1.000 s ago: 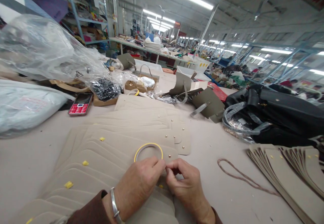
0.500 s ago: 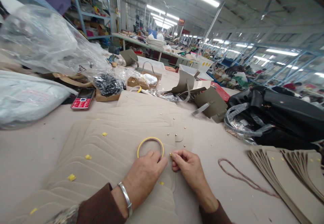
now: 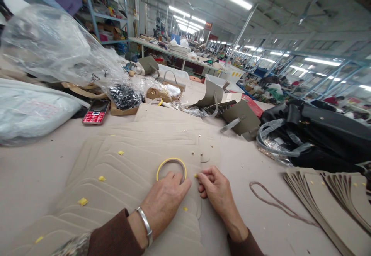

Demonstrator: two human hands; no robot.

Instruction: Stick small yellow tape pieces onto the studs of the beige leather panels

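Beige leather panels [image 3: 130,159] lie fanned in an overlapping stack on the worktable, each with a small gold stud and some with yellow tape bits. A yellow tape ring [image 3: 171,165] rests on the stack. My left hand [image 3: 166,200], with a metal bracelet on the wrist, lies fingers-down on the top panel, its fingertips touching the ring. My right hand [image 3: 216,188] is closed in a pinch on a tiny yellow piece at the panel's right edge, just right of the ring.
A second fan of beige panels [image 3: 333,194] lies at the right, with a loop of brown cord [image 3: 275,200] before it. Black bags [image 3: 319,132], olive leather parts [image 3: 237,117], a red phone [image 3: 95,113], boxes and plastic bags [image 3: 52,51] crowd the far side.
My hands moved apart from working together near me and went forward onto the top panel. The left settled by the tape ring; the right pinches at the panel edge.
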